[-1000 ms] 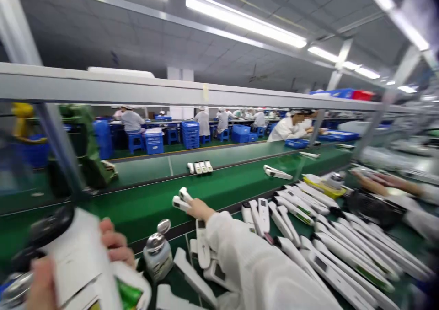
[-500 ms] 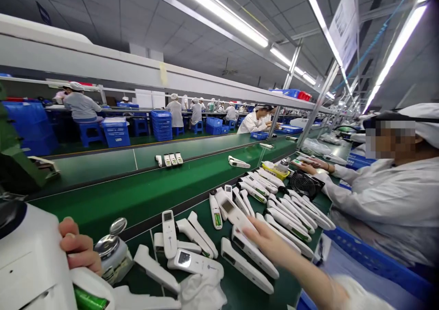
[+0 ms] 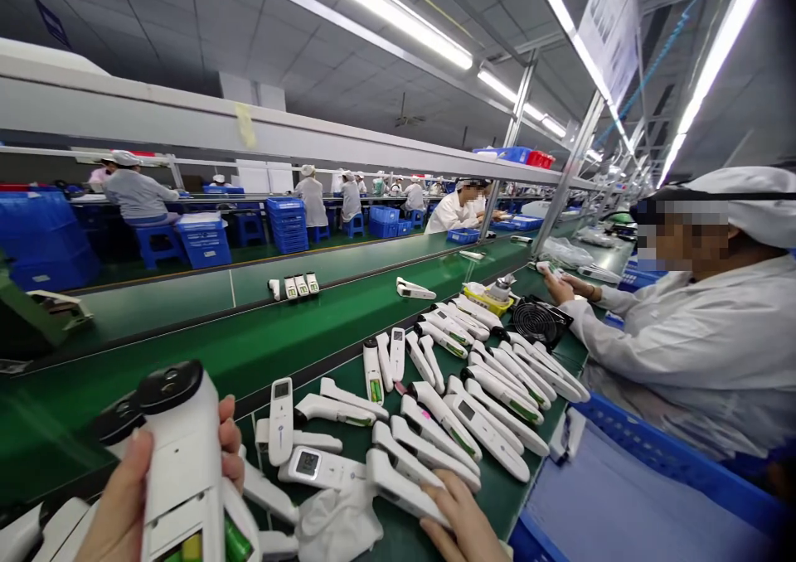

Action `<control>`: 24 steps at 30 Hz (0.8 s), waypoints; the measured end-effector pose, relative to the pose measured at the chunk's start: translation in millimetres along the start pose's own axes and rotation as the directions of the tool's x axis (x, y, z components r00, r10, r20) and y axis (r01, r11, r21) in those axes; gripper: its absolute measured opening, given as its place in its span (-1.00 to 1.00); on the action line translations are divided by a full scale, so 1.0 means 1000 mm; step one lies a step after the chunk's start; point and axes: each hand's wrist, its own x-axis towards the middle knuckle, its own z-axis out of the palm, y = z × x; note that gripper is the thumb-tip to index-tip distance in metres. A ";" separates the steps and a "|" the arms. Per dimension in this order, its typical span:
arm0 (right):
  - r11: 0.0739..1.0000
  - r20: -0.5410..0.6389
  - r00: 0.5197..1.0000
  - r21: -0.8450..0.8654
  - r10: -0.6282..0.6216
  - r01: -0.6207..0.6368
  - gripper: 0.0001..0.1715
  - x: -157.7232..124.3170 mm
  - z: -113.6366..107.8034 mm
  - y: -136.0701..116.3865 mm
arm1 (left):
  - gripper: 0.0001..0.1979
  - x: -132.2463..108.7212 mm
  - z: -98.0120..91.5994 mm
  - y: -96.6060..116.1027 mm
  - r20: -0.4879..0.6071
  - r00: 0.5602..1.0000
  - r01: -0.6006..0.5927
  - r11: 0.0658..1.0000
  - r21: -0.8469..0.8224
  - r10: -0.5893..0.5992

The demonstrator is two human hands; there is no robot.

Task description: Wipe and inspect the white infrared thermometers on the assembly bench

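Fluorescent tubes light a long workshop where people in white coats and caps work along far benches, and a green belt [image 3: 336, 330] runs past the near counter [image 3: 403, 537]. White handheld devices [image 3: 491, 433] lie on that counter in loose, slanting rows, several with open battery bays showing green cells.

As far as this moment can be read, the step in hand is handling these devices one or two at a time, with the right hand [image 3: 463, 516] either lining one up or picking it out; which of the two, one view cannot settle. Lifting it would call for thumb and fingers to wrap fully around the handle without knocking the close neighbour beside it.

At the lower left, the left hand [image 3: 121, 496] is closed around a black-tipped device [image 3: 180, 462], thumb on one side and fingers on the other. Its battery bay faces the camera; a second black-tipped one is bunched behind it. The right hand is half open, fingers loosely bent, touching the handle end of the nearest white device [image 3: 398, 487]. How firmly it grips cannot be told. Just left of that device lies a crumpled white cloth [image 3: 339, 520]; farther right, a co-worker [image 3: 690, 322] handles another piece.
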 end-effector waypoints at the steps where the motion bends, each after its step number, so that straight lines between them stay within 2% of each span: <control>1: 1.000 -0.012 1.000 -0.019 -0.008 0.008 -0.71 0.002 0.002 0.001 | -0.50 -0.005 0.005 -0.003 -0.019 1.000 0.012 0.998 0.068 -0.011; 4: 0.998 -0.037 0.999 -0.060 0.001 -0.003 -0.74 0.008 0.012 -0.006 | -0.60 -0.009 0.013 -0.008 -0.020 1.000 -0.010 0.981 0.192 0.014; 6: 0.996 -0.038 0.997 -0.071 -0.062 0.060 -0.69 0.012 0.021 -0.023 | -0.65 -0.008 0.015 -0.012 0.001 1.000 -0.014 0.976 0.215 0.015; 9: 0.977 0.139 0.967 0.022 -0.212 0.211 -0.61 0.023 0.037 -0.059 | -0.69 -0.006 0.014 -0.021 0.008 0.996 0.084 0.974 0.210 -0.087; 11: 0.968 0.278 0.928 0.093 -0.249 0.232 -0.52 0.032 0.048 -0.079 | -0.68 -0.005 0.012 -0.027 0.030 0.980 0.191 0.966 0.174 -0.199; 14: 0.971 0.347 0.907 0.111 -0.238 0.212 -0.71 0.045 0.055 -0.093 | -0.63 -0.005 0.008 -0.034 0.097 0.954 0.268 0.951 0.157 -0.284; 16: 0.965 0.342 0.905 0.159 -0.254 0.210 -0.78 0.050 0.044 -0.094 | -0.60 -0.006 0.006 -0.038 0.131 0.947 0.270 0.947 0.172 -0.293; 18: 0.932 0.253 0.921 0.288 -0.297 0.222 -0.79 0.053 0.019 -0.095 | -0.60 -0.008 0.006 -0.042 0.133 0.947 0.268 0.947 0.177 -0.293; 20: 0.856 0.025 0.944 0.430 -0.330 0.288 -0.73 0.055 -0.013 -0.103 | -0.63 -0.009 0.008 -0.047 0.103 0.961 0.233 0.954 0.188 -0.255; 22: 0.793 -0.205 0.907 0.441 -0.367 0.420 -0.63 0.059 -0.042 -0.118 | -0.67 -0.011 0.009 -0.054 0.083 0.978 0.172 0.964 0.204 -0.192; 24: 0.756 -0.290 0.843 0.376 -0.453 0.536 -0.58 0.064 -0.060 -0.138 | -0.70 -0.014 0.008 -0.061 0.089 0.988 0.099 0.969 0.226 -0.122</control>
